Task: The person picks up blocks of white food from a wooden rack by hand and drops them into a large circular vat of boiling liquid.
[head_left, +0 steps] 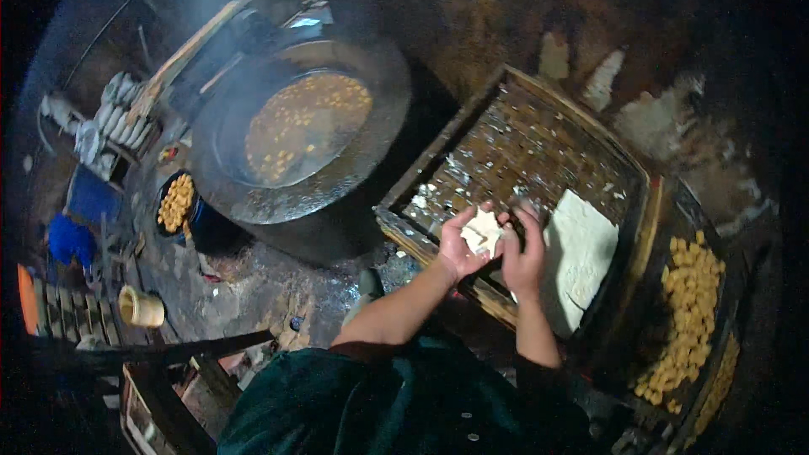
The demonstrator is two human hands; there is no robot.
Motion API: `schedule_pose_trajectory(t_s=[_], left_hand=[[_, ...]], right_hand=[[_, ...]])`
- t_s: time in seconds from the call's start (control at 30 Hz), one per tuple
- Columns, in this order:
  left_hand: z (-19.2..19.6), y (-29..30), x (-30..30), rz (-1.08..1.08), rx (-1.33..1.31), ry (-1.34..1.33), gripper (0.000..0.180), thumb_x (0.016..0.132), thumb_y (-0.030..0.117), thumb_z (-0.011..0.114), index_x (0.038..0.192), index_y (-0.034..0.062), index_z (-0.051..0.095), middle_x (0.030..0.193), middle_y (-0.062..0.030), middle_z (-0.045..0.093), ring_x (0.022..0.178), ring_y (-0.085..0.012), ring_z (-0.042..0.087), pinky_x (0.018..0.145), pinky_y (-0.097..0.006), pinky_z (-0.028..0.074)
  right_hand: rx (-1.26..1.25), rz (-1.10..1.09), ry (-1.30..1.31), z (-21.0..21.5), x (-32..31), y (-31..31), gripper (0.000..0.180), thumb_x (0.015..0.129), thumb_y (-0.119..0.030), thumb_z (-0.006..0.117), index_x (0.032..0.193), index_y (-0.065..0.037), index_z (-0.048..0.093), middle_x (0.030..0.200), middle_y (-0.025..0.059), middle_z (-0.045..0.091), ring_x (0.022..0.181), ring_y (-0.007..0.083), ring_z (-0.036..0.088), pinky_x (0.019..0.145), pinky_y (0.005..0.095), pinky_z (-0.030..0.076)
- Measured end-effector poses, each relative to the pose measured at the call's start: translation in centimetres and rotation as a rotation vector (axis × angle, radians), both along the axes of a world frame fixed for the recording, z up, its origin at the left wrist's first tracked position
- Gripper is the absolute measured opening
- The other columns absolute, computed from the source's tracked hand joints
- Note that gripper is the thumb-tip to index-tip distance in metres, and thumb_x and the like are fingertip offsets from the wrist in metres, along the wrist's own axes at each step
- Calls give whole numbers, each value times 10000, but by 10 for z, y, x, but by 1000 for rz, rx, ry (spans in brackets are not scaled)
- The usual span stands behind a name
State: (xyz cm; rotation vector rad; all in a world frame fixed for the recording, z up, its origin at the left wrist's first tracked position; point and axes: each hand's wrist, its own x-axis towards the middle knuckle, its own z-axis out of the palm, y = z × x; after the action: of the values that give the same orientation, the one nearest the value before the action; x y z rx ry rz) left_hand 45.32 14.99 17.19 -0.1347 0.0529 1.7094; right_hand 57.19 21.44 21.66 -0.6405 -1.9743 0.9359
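Observation:
My left hand (462, 248) is palm up and cupped beneath several broken pieces of white tofu (484, 231). Close beside them, my right hand (524, 254) has its fingers apart, thumb toward the pieces; its fingertips are slightly blurred. Both hands are over the near edge of a wooden-framed tray (522, 135) strewn with white crumbs. A large white tofu slab (581, 253) lies on the tray's right side, just right of my right hand.
At the left, a wide pan (295, 202) holds steaming brown liquid with floating golden pieces. A dark bucket of golden pieces (175, 202) stands beside it. More golden cubes (687, 312) lie at the far right. A pale cylindrical container (141, 307) sits lower left.

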Motion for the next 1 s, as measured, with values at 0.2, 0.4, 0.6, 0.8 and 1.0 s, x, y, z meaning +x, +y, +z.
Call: schedule_pose_trajectory(t_s=[0.2,0.4,0.6,0.8,1.0], left_hand=[[22,-26,-107,123,155,27,385,881,382,538,1176,137,579,1202,-180,552,1056,-323,574,689,-439,541],[-11,-100,-288,371,-68,282,415,904,380,494,1228,123,535,1200,-185,539,1096,-328,537,739,-447,556],[-83,-125,-444,388,-487,367,413,889,369,457,1198,114,557,1096,-163,622,968,-365,611,734,-481,535],[-224,-196,-576,199,-677,520,380,928,419,468,1097,91,556,863,-106,607,810,-230,594,654,-401,506],[-267,-142,-562,-51,-1198,1649,609,934,419,537,1308,-57,479,1337,-210,512,1198,-318,500,1064,-387,326]], right_hand=[[150,-265,-546,-49,55,-23,354,852,-172,633,1161,-10,575,1261,231,549,1256,417,442,1045,480,349],[-58,-374,-447,-86,27,-56,345,870,-182,622,1184,-48,576,1260,202,568,1204,375,511,1018,457,380],[-79,-456,-560,-73,-47,-63,314,865,-236,625,1089,-17,636,1067,200,649,1035,367,606,915,436,468],[48,-553,-626,-58,-70,-31,320,794,-251,642,1042,-49,652,999,171,646,947,361,617,855,451,484],[-60,-876,-1060,-26,-69,-46,331,779,-362,635,957,-83,644,960,175,622,923,362,609,810,479,481]])
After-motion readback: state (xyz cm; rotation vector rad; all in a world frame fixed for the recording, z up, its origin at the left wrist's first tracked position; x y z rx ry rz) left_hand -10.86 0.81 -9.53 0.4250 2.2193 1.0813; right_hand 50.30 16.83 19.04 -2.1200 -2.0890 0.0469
